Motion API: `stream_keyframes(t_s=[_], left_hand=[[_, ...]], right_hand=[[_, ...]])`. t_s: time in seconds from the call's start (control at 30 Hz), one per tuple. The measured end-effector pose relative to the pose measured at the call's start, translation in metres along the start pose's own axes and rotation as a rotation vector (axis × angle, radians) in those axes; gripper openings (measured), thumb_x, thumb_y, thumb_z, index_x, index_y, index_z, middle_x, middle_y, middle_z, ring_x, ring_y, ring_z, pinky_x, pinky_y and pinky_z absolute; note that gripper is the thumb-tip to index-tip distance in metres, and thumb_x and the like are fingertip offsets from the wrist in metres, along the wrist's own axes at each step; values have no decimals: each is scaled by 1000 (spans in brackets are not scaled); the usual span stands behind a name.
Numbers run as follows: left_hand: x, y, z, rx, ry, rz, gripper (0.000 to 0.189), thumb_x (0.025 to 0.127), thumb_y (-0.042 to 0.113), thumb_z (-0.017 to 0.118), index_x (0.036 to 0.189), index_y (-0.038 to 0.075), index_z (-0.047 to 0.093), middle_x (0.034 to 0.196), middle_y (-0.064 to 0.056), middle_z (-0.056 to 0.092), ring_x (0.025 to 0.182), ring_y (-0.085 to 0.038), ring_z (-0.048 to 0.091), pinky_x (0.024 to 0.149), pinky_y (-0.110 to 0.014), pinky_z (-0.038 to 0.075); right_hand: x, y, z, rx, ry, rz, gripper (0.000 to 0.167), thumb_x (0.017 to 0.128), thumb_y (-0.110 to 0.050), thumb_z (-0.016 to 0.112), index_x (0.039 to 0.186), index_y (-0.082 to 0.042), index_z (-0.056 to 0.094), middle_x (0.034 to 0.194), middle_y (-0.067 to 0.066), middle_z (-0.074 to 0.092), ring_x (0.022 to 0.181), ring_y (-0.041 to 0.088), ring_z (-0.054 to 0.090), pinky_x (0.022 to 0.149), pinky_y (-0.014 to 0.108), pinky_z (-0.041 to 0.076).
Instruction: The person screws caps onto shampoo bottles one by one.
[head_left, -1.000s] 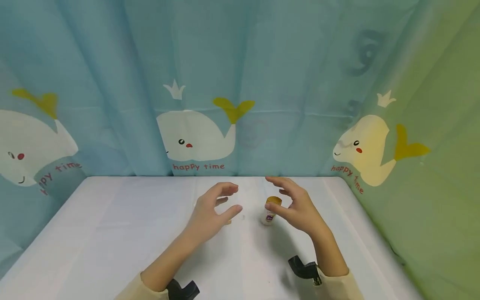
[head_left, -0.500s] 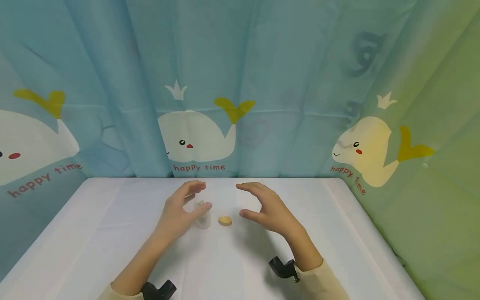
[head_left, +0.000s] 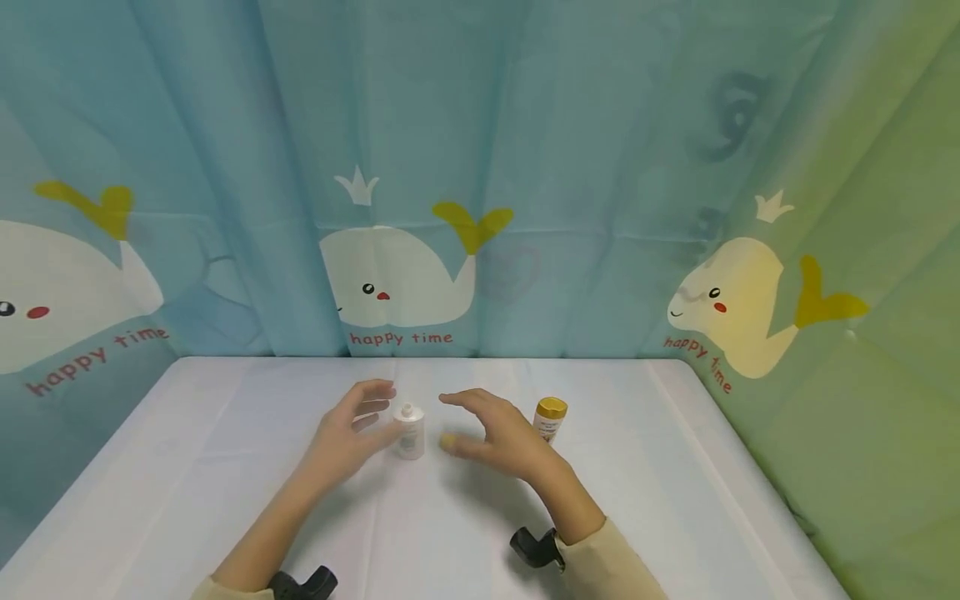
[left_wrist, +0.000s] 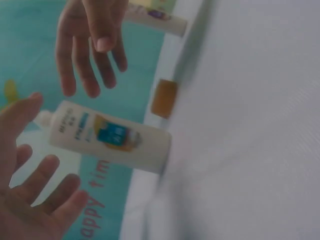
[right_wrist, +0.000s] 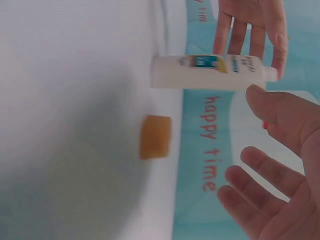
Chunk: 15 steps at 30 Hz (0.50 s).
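Note:
A white bottle with an exposed nozzle stands upright on the white table; a blue-and-yellow label shows in the left wrist view. Beside it, my left hand hovers with relaxed, spread fingers, its thumb overlapping the bottle in the head view. My right hand is on the other side, fingers loosely curved and holding nothing. A small orange-yellow cap lies on the table near the bottle. In the head view the right thumb hides most of this cap.
Behind the right hand stands another white bottle with a gold cap, partly hidden by that hand. A blue and green curtain with printed whales hangs at the back and sides of the table.
Both hands have moved left. The white bottle, earlier hidden behind the left hand, is now between them, and the gold-capped bottle shows again behind the right hand.

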<state>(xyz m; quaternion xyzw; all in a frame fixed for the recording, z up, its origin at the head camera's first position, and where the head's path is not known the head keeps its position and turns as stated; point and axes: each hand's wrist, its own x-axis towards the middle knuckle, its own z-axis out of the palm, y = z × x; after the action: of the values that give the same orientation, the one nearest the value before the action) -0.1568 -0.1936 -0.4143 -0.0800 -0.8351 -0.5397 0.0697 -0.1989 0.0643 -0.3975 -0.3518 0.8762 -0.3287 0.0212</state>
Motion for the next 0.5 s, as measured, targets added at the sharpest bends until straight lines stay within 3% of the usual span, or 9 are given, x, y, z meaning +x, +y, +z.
stream_keyframes(t_s=[0.27, 0.5], left_hand=[[-1, -23, 10, -12, -87, -71, 64, 86, 31, 79, 141, 19, 48, 139, -9, 57, 128, -37, 55, 101, -52, 49], [2, -32, 20, -36, -118, -67, 56, 84, 23, 81, 132, 19, 52, 131, -12, 60, 120, -35, 61, 100, -49, 51]], right_hand=[[6, 9, 24, -94, -98, 87, 62, 84, -26, 80, 141, -25, 56, 135, -3, 61, 122, 18, 59, 102, 39, 49], [7, 11, 37, -200, -130, 141, 57, 83, -21, 79, 136, -25, 61, 129, -4, 65, 117, 14, 60, 98, 39, 51]])
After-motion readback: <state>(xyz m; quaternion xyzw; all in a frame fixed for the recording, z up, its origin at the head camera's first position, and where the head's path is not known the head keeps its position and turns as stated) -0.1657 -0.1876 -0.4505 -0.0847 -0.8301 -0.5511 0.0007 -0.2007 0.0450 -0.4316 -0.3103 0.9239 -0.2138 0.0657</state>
